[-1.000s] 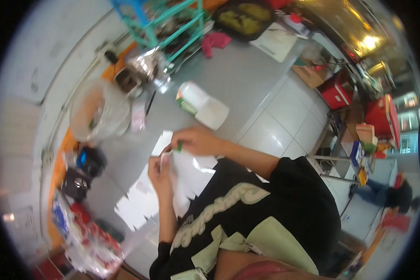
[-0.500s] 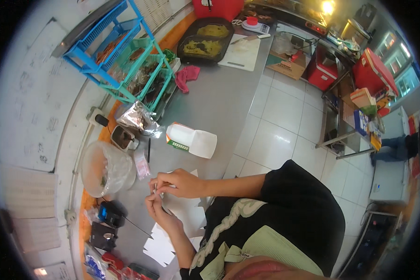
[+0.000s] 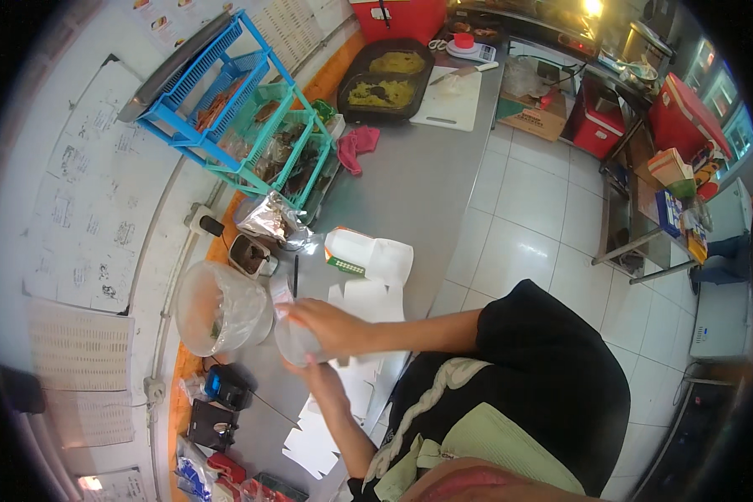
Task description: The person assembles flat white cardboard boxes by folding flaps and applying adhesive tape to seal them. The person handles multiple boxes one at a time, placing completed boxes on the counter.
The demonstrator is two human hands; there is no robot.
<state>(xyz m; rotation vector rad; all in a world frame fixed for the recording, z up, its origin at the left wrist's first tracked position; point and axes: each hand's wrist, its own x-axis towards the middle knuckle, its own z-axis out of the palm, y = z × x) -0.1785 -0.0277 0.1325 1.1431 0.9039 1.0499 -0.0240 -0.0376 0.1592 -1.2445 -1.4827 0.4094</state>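
Note:
A translucent whitish piece of thin plastic, apparently a small plastic bag (image 3: pixel 293 341), is spread between my two hands over the steel table. My right hand (image 3: pixel 333 326) has its fingers closed on the bag's upper side. Below it, my left hand (image 3: pixel 320 375) grips the lower side, its fingers partly hidden and slightly blurred. Flat white box blanks (image 3: pixel 313 448) with notched edges lie beneath and beside my hands. An open white takeaway box (image 3: pixel 386 261) with a green and orange side stands just beyond. A pinkish packet (image 3: pixel 281 289) lies near my right fingertips.
To the left stand a clear plastic tub lined with a bag (image 3: pixel 217 309), a small container of dark food (image 3: pixel 249 255) and a foil-covered item (image 3: pixel 269 216). Farther off are a tiered basket rack (image 3: pixel 226 100), a pink cloth (image 3: pixel 357 149), dark trays (image 3: pixel 383 84) and a knife on a white board (image 3: pixel 449 100).
My hands, earlier close together with fingertips pinched, have moved apart. The translucent plastic now shows spread between them. The whole view has shifted a little.

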